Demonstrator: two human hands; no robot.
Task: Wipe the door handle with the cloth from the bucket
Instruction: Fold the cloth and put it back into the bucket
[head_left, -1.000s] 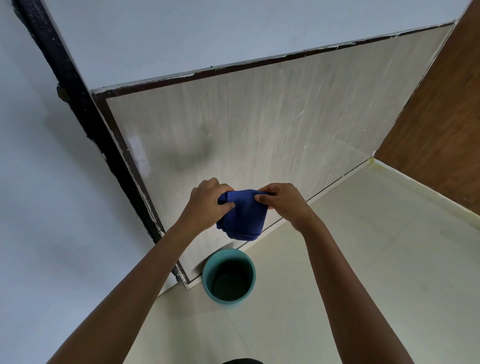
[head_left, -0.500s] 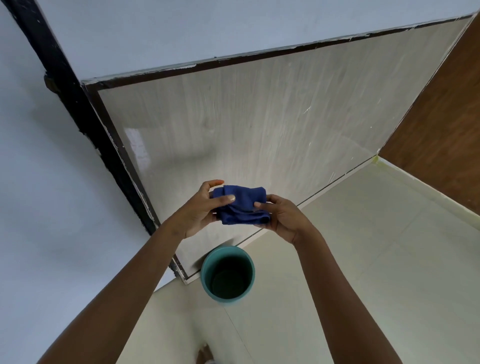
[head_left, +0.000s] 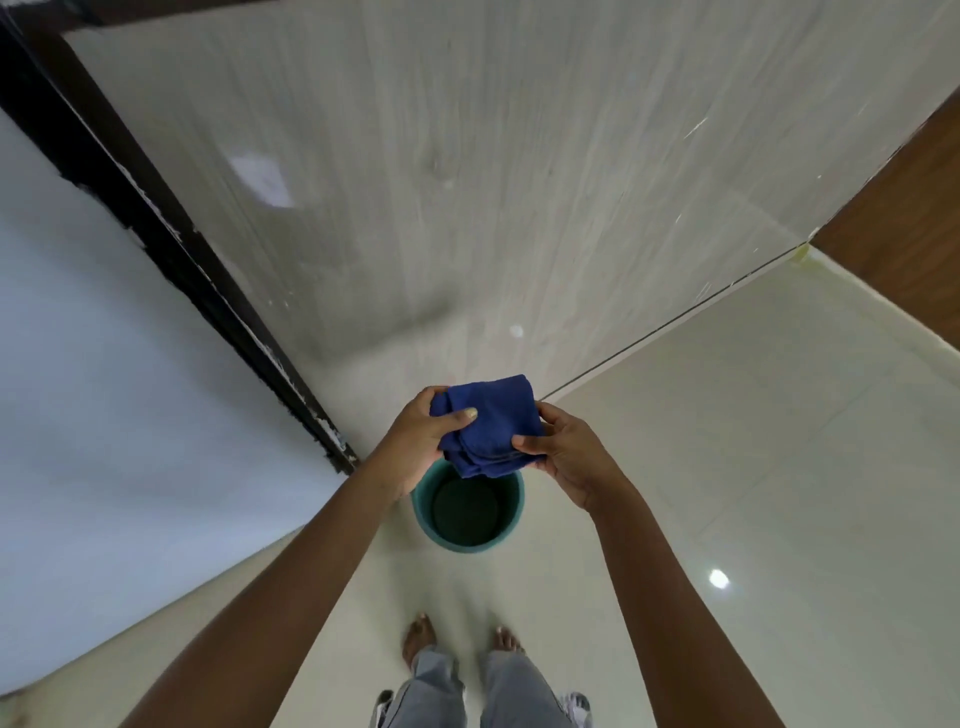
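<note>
Pale door (head_left: 519, 182) ahead; both hands' grip closed on soft, light cloth (head_left: 488, 423) w/ bucket (head_left: 511, 519) below; hold folded edges.

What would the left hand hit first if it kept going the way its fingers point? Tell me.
The left hand points right, across the blue cloth it already grips. Beyond the cloth, the right hand holding the other side comes first. Depth looks level, though one view can't confirm.
</note>
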